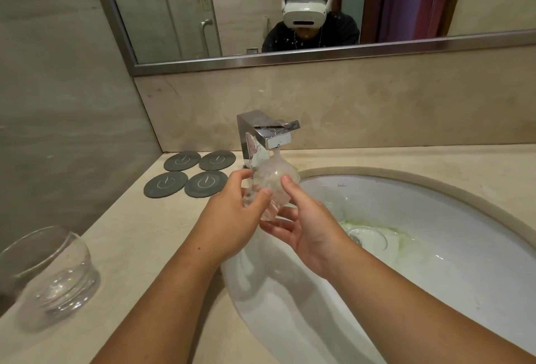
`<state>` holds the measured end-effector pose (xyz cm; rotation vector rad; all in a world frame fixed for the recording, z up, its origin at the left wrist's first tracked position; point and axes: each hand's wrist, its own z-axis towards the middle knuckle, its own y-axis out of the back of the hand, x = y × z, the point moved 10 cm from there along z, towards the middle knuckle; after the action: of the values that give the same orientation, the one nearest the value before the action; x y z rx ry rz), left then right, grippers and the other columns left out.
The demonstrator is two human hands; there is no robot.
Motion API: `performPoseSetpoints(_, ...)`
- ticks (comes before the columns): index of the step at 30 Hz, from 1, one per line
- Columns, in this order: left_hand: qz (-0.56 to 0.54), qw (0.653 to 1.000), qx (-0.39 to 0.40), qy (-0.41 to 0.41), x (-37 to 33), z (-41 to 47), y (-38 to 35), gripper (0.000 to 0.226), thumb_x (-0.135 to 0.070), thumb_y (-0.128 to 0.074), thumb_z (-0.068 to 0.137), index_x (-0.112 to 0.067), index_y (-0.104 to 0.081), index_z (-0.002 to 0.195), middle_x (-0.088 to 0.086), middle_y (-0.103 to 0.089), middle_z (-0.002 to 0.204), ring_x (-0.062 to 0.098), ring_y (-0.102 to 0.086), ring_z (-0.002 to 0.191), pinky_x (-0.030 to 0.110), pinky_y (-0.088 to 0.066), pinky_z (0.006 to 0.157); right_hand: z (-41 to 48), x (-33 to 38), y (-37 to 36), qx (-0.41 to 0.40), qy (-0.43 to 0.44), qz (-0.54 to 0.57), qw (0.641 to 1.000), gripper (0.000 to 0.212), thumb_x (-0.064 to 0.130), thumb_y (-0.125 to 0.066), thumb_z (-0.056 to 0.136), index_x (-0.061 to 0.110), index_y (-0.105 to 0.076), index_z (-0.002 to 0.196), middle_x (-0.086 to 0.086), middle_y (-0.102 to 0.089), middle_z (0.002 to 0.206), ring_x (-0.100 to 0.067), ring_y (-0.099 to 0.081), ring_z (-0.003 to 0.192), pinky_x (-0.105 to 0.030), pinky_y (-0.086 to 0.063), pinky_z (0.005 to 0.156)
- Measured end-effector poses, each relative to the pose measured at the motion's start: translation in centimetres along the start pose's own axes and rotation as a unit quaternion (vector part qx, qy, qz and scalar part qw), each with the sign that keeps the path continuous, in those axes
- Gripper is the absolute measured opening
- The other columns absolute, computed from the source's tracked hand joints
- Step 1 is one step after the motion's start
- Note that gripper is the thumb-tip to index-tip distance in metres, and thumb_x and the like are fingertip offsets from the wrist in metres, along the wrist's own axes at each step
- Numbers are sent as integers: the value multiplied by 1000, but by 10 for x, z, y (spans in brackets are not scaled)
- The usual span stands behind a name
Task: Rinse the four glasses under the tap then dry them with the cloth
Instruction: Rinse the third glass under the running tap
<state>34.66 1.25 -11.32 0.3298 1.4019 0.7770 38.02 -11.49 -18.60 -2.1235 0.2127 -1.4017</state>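
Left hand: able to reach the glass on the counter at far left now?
Probably not yet: the left hand holds the glass under the tap with the right hand. Nothing lies between it and the counter glass.

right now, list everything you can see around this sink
held glass: one, clear, under the tap spout
counter glass: one, clear, far left of the counter
sink glass: one, clear, apparently lying by the drain
coasters: four, dark grey, on the counter left of the tap
tap: one, chrome, behind the sink
sink: one, white, set in the counter
counter: one, beige
mirror: one, steel-framed, on the wall above
left hand: grips the held glass
right hand: grips the held glass
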Motion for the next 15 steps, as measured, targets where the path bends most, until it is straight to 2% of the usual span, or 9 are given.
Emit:
performPoseSetpoints(2, 0, 1000, 3, -20, -4, -1, -1, 55, -51, -69, 96, -41, -45, 144, -24, -65, 114, -12, -63, 100, 8, -43, 79, 2, 2, 5, -18, 9, -8, 1000, 49, 47, -74, 97, 3, -78, 117, -31, -70, 126, -32, -72, 90, -42, -66, 89)
performPoseSetpoints(4, 18, 999, -2, -41, -7, -2, -1, 68, -52, -77, 89, -40, -44, 147, -16, -61, 128, 1, -64, 112, 18, -47, 88, 3, 4, 9, -25, 17, -15, 999, 52, 49, -76, 95, 2, -77, 118, -27, -71, 113, -33, -72, 89, -44, -66, 91)
performPoseSetpoints(6, 33, 998, -10, -48, -7, -2, 0, 74, -53, -80, 85, -38, -44, 148, -12, -59, 130, 6, -63, 115, 24, -49, 92, 2, 5, 9, -23, 22, -23, 999, 55, 50, -75, 95, 0, -76, 119, -21, -73, 101, -31, -74, 87, -45, -65, 94)
performPoseSetpoints(7, 32, 998, -12, -48, -7, -2, 1, 73, -52, -81, 85, -38, -45, 147, -12, -60, 129, 7, -64, 114, 25, -50, 92, 2, 6, 8, -23, 23, -29, 999, 57, 51, -74, 94, 0, -75, 120, -22, -75, 104, -31, -75, 86, -44, -65, 92)
performPoseSetpoints(9, 21, 999, -15, -45, -7, -1, 1, 67, -47, -79, 87, -39, -47, 145, -14, -62, 124, 5, -67, 108, 20, -50, 87, 1, 6, 8, -30, 26, -31, 999, 64, 53, -77, 91, -1, -73, 124, -32, -72, 123, -31, -76, 86, -41, -67, 84)
performPoseSetpoints(11, 4, 999, -19, -32, -6, -1, 2, 57, -43, -75, 90, -39, -49, 141, -20, -64, 114, -3, -69, 96, 8, -46, 75, -1, 6, 7, -41, 27, -25, 999, 70, 56, -79, 88, -1, -68, 128, -35, -63, 137, -32, -77, 83, -39, -67, 77)
performPoseSetpoints(12, -4, 999, -23, -24, -5, -1, 4, 52, -40, -73, 93, -39, -50, 139, -23, -65, 107, -7, -68, 89, 5, -44, 68, -2, 6, 6, -40, 22, -20, 999, 70, 56, -77, 90, 0, -67, 130, -34, -63, 135, -32, -77, 82, -40, -67, 77)
performPoseSetpoints(15, -25, 999, -37, -8, -2, 0, 9, 40, -35, -65, 98, -39, -52, 136, -24, -65, 96, -17, -63, 77, 2, -41, 61, -4, 8, 2, -21, 11, -2, 1000, 52, 52, -66, 100, 7, -66, 126, -22, -66, 107, -33, -74, 81, -43, -67, 79)
